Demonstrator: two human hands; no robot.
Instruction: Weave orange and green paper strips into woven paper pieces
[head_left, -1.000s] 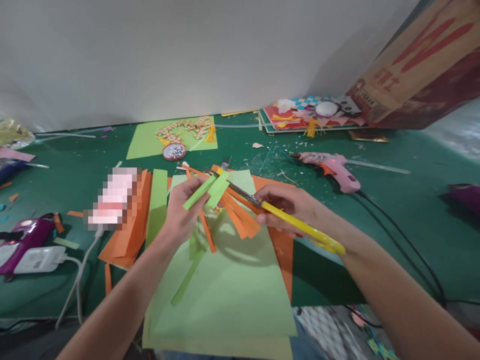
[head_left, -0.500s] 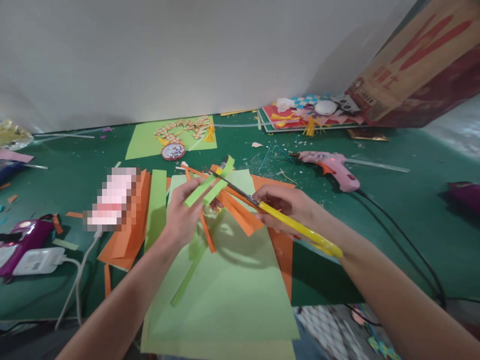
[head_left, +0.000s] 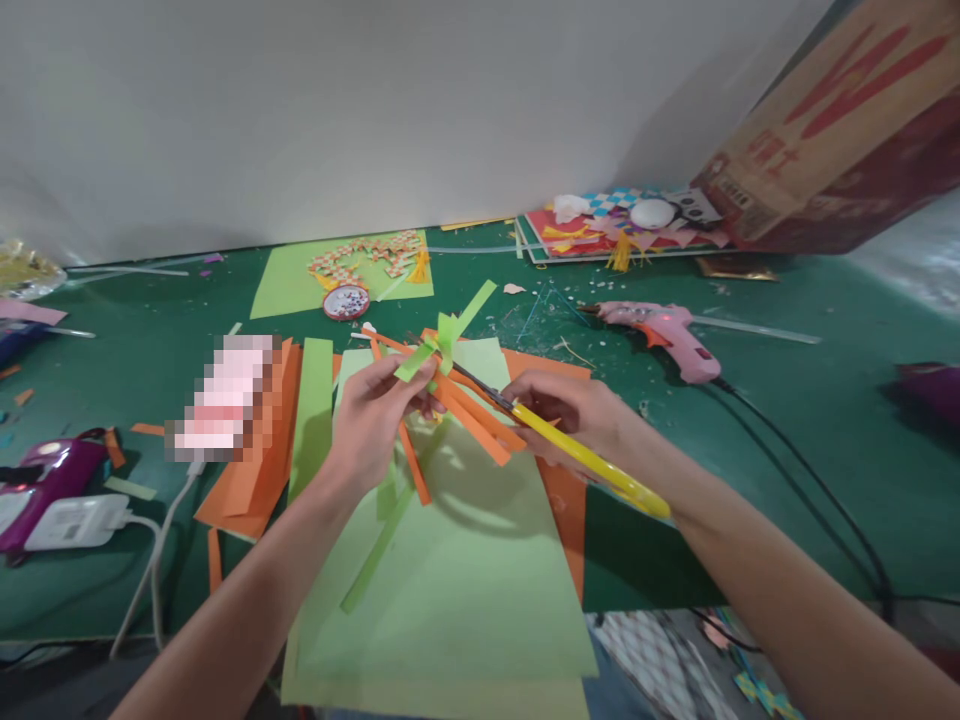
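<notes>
My left hand (head_left: pixel 379 410) pinches a bundle of woven green and orange paper strips between thumb and fingers. Bright green strips (head_left: pixel 474 312) stick up from the bundle, one towards the upper right. Orange strips (head_left: pixel 480 420) fan out towards my other hand. My right hand (head_left: pixel 570 410) grips a pair of scissors with yellow handles (head_left: pixel 592 462), the dark blades slanting up and left among the strips. Whether the blades are fully closed is hard to see. Beneath both hands lie light green paper sheets (head_left: pixel 465 600) with some loose strips on them.
A pink hot glue gun (head_left: pixel 667 330) lies to the right, its black cord trailing forward. Left are orange paper (head_left: pixel 255 470), a blurred pink device (head_left: pixel 232 400) and a white charger (head_left: pixel 79 523). Behind are a round tray of beads (head_left: pixel 346 302) and a paper bag (head_left: pixel 832 140).
The green strips at the bundle have shifted: a long one now points up and right, and a shorter end shows at the left. The scissors have moved slightly left.
</notes>
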